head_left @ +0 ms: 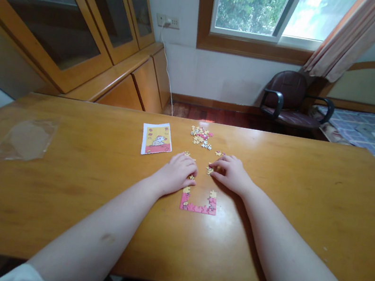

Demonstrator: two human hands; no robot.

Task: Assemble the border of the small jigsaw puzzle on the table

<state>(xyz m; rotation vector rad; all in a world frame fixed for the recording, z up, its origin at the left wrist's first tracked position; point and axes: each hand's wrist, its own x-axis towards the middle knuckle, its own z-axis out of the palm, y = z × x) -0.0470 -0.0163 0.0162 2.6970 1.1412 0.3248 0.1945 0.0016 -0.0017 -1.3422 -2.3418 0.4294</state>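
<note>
A partly joined jigsaw frame (198,204), pink along the bottom with yellow pieces up its two sides, lies on the wooden table (91,201). My left hand (177,173) rests just above its left side, fingers curled down onto small yellow pieces. My right hand (231,172) lies to the right, its fingertips pinching a small yellow puzzle piece (210,169). A heap of loose pieces (201,137) sits further back. The puzzle's reference picture card (156,138) lies to the left of the heap.
A flat transparent plastic bag (22,139) lies at the table's left. Wooden glass-door cabinets (83,32) line the left wall. A dark armchair (289,100) stands beyond the table under the window, and a bed (372,128) is at the right.
</note>
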